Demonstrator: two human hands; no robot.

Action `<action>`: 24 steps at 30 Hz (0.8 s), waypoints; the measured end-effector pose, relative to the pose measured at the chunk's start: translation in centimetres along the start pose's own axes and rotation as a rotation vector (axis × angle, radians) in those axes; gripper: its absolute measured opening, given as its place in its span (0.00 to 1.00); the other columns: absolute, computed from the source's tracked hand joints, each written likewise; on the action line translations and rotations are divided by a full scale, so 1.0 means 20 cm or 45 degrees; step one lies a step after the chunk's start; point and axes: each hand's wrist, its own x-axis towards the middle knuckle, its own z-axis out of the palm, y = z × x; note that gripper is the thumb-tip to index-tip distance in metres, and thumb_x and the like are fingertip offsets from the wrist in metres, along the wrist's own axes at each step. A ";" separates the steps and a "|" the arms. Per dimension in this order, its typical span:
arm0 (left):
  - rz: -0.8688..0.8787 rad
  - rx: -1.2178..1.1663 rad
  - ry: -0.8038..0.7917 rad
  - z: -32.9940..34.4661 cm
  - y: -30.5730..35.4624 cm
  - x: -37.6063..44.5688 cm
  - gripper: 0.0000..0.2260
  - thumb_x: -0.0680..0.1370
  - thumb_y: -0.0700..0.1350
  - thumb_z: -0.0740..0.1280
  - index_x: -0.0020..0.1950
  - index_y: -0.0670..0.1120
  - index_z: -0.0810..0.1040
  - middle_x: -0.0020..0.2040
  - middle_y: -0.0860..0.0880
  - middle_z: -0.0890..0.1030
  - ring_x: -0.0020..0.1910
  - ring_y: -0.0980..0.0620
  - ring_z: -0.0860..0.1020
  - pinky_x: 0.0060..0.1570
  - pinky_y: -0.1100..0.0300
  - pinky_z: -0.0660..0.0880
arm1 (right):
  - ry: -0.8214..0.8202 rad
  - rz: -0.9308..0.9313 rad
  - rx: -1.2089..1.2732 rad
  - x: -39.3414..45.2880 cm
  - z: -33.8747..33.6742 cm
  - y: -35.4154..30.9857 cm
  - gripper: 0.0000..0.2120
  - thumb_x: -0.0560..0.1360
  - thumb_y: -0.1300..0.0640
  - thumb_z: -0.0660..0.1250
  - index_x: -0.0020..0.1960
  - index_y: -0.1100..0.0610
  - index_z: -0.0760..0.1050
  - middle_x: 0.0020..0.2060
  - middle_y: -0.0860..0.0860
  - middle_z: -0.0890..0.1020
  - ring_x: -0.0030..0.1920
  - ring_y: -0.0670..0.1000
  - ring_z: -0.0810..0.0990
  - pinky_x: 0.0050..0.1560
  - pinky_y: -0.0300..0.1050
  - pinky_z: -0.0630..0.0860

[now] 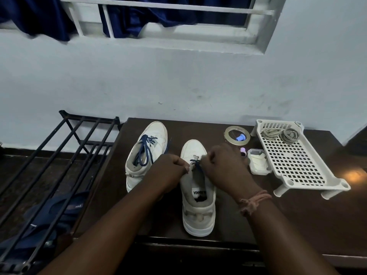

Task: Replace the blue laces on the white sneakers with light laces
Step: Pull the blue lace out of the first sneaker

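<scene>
Two white sneakers stand on the dark table (297,215), toes toward the wall. The left sneaker (146,153) carries a loose blue lace (146,149). Over the right sneaker (198,205), both hands work at the eyelets near its toe. My left hand (168,171) has curled fingers at the left eyelet row, and my right hand (222,165) pinches the blue lace (196,163) at the right row. Only a short crossing of that lace shows between the hands. Two coils of light laces (280,133) lie in the white perforated tray (294,161) at the right.
A tape roll (237,134) with a small blue cap inside lies behind the right sneaker. A small white box (258,161) and a pink item (243,151) sit beside the tray. A black metal rack (59,165) stands left of the table, with dark blue cloth under it.
</scene>
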 end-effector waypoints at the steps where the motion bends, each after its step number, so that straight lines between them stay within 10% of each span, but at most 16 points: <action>1: 0.002 0.013 -0.001 0.00 0.00 0.00 0.05 0.76 0.42 0.71 0.41 0.48 0.86 0.39 0.50 0.85 0.39 0.54 0.81 0.43 0.59 0.74 | 0.079 0.120 0.063 0.01 -0.03 0.03 0.15 0.75 0.47 0.59 0.40 0.54 0.78 0.45 0.53 0.79 0.52 0.60 0.75 0.51 0.51 0.68; 4: 0.000 0.031 -0.007 0.00 0.00 0.00 0.05 0.77 0.43 0.71 0.41 0.49 0.85 0.38 0.52 0.84 0.37 0.55 0.79 0.40 0.62 0.72 | 0.311 0.292 -0.101 0.00 -0.07 0.06 0.12 0.74 0.47 0.61 0.47 0.52 0.79 0.51 0.53 0.78 0.56 0.60 0.73 0.56 0.56 0.66; 8: -0.014 0.029 -0.009 0.00 0.01 0.01 0.05 0.76 0.43 0.71 0.41 0.49 0.85 0.36 0.51 0.84 0.35 0.54 0.79 0.39 0.60 0.74 | 0.130 0.003 -0.142 -0.05 0.02 -0.04 0.14 0.74 0.46 0.64 0.59 0.46 0.76 0.61 0.48 0.73 0.63 0.57 0.68 0.60 0.55 0.64; 13: -0.015 0.020 -0.020 -0.01 0.00 0.01 0.06 0.77 0.42 0.70 0.43 0.48 0.86 0.38 0.49 0.85 0.35 0.54 0.80 0.38 0.60 0.76 | -0.033 -0.156 -0.303 -0.08 0.10 -0.10 0.11 0.76 0.50 0.59 0.48 0.50 0.80 0.53 0.48 0.76 0.60 0.56 0.70 0.56 0.55 0.65; 16: -0.014 0.018 -0.010 -0.01 0.00 0.01 0.06 0.77 0.42 0.69 0.43 0.48 0.86 0.39 0.48 0.86 0.35 0.54 0.80 0.37 0.61 0.76 | 0.121 0.027 -0.009 -0.04 0.04 -0.06 0.11 0.75 0.49 0.60 0.43 0.52 0.78 0.46 0.48 0.78 0.53 0.54 0.75 0.55 0.54 0.71; 21: -0.023 -0.001 -0.019 0.00 -0.01 0.02 0.06 0.77 0.43 0.70 0.42 0.47 0.85 0.39 0.46 0.85 0.34 0.53 0.79 0.37 0.59 0.76 | 0.166 0.378 1.400 0.00 -0.05 -0.05 0.11 0.75 0.55 0.60 0.40 0.61 0.72 0.33 0.50 0.84 0.39 0.53 0.82 0.50 0.55 0.78; 24: -0.023 -0.015 -0.022 0.00 -0.01 0.02 0.06 0.77 0.42 0.70 0.42 0.47 0.85 0.39 0.46 0.85 0.33 0.53 0.78 0.36 0.60 0.76 | 0.263 0.238 1.192 0.00 -0.03 -0.04 0.14 0.76 0.46 0.64 0.38 0.53 0.67 0.31 0.47 0.75 0.34 0.49 0.73 0.43 0.52 0.74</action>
